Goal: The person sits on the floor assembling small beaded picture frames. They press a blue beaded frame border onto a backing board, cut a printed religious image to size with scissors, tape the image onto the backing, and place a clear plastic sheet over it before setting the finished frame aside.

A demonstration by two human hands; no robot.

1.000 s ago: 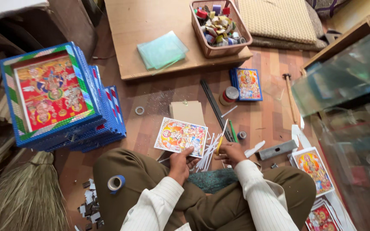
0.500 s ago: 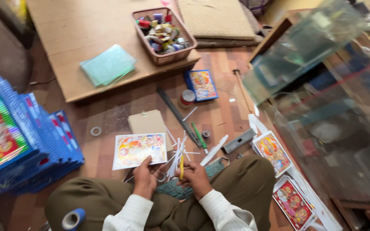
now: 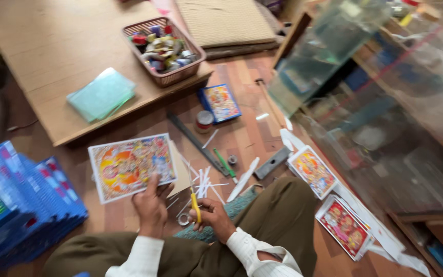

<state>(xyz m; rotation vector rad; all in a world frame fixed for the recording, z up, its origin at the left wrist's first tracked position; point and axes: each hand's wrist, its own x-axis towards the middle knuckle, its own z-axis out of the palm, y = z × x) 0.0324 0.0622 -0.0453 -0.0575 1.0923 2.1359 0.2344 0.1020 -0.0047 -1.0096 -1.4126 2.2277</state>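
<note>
My left hand (image 3: 151, 211) holds a colourful printed picture (image 3: 131, 166) with a white border by its lower edge, lifted off the wooden floor. A tan backing card (image 3: 182, 174) shows behind the picture's right side. My right hand (image 3: 215, 216) grips a yellow-handled cutter (image 3: 195, 204), blade pointing up. Several thin white paper strips (image 3: 204, 182) lie on the floor just beyond the cutter. A small tape roll (image 3: 183, 219) sits between my two hands. My legs in olive trousers are folded below.
A low wooden table (image 3: 37, 61) carries a basket of small jars (image 3: 163, 48) and green glass panes (image 3: 101, 94). Blue framed pictures (image 3: 21, 205) are stacked at left. A ruler (image 3: 196, 143), a green pen (image 3: 225, 164), loose prints (image 3: 312, 171) and large glass sheets (image 3: 385, 113) lie at right.
My left hand has lifted the picture up from the floor. The view has swung left and closer. My right hand still holds the yellow cutter.
</note>
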